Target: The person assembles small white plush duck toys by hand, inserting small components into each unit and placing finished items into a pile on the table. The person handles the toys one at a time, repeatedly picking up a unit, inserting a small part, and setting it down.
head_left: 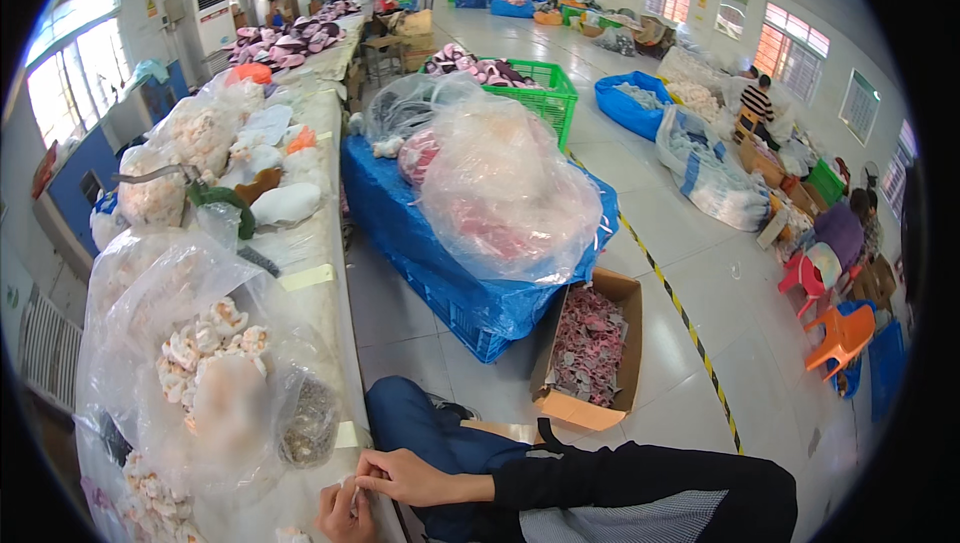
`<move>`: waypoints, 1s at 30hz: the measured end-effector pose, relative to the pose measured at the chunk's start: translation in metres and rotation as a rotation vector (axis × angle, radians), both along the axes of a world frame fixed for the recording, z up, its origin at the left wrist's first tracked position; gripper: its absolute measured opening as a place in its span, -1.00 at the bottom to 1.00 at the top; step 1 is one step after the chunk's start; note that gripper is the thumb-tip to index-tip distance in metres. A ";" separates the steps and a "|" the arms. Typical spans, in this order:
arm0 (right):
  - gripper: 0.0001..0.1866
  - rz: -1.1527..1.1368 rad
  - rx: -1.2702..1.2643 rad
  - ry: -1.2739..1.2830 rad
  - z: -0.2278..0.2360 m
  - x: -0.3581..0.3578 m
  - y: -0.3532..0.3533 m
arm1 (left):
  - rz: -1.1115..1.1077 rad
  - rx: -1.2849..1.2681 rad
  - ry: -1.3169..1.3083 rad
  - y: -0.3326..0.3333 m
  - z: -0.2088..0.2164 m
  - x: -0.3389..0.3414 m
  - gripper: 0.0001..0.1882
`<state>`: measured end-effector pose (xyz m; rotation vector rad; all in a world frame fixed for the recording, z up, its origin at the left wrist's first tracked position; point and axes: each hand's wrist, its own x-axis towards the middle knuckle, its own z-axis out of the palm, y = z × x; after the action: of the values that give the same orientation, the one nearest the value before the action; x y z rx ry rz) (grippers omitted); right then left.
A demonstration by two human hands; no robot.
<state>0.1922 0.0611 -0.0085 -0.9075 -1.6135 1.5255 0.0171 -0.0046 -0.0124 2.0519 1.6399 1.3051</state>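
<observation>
At the near edge of the long table [320, 318], my left hand [343, 515] and my right hand [408, 476] meet with fingertips together. Both are closed in a pinch; whatever lies between the fingers is too small and hidden to name. Just beyond them on the tabletop sits a small clear bag [308, 425] of dark brownish bits. To its left, a large open clear plastic bag [125, 343] holds cream and orange plush pieces [180, 353]. More such pieces [160, 503] lie at the lower left.
Right of the table stands a blue-lined crate [430, 273] under a big clear bag [505, 183]. A cardboard box [628, 348] of pink and grey scraps sits on the floor beside yellow-black tape [660, 273]. Farther off are a green crate [545, 103], an orange stool [842, 333] and several people.
</observation>
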 end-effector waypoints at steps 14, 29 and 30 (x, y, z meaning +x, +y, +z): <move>-0.73 -0.002 -0.016 -0.104 0.005 -0.006 0.002 | 0.101 -0.042 -0.066 -0.002 -0.006 0.003 -0.83; -0.84 -0.035 -0.029 -0.034 0.018 -0.009 0.004 | 0.200 -0.434 -1.009 0.005 0.023 -0.010 -0.75; -0.85 -0.044 -0.033 -0.046 0.018 -0.010 0.005 | 0.135 -0.436 -1.134 0.005 0.019 -0.015 -0.75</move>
<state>0.1818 0.0659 0.0094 -0.9960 -1.5941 1.5148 0.0026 0.0000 0.0062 0.6729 1.2956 1.5155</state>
